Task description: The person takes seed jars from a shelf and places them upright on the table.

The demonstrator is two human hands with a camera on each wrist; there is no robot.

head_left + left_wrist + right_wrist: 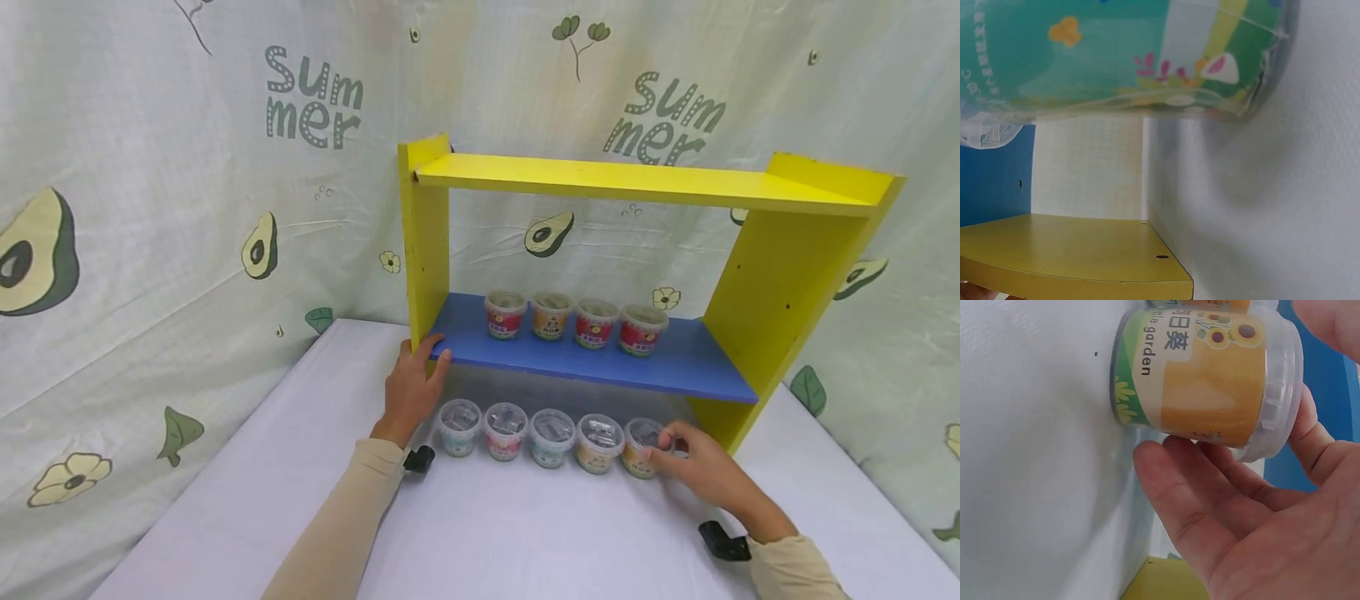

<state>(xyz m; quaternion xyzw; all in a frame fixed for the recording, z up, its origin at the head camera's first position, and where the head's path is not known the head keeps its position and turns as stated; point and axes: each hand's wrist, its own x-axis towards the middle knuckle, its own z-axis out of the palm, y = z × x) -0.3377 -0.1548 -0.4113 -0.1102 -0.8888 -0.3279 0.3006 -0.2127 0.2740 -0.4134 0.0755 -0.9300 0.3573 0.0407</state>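
My left hand (pixel 408 392) grips the lower left front corner of a yellow and blue shelf unit (pixel 585 367), its fingers at the side panel and the blue board's end. At the right end of a row on the table, my right hand (pixel 701 467) holds a clear-lidded plastic cup (pixel 1210 381) with an orange sunflower label. Fingers (pixel 1172 487) lie along its side, and the thumb is by the lid. The cup stands upright close by its neighbour. Nearest my left hand is a teal-labelled cup (pixel 1104 56), seen large in the left wrist view.
Along the row stand a pink-labelled cup (pixel 506 433), another teal cup (pixel 552 440) and an orange one (pixel 599 446). Several more cups, including a red-labelled cup (pixel 505 321), stand on the blue board. A patterned cloth (pixel 225 167) hangs behind the white table (pixel 525 533).
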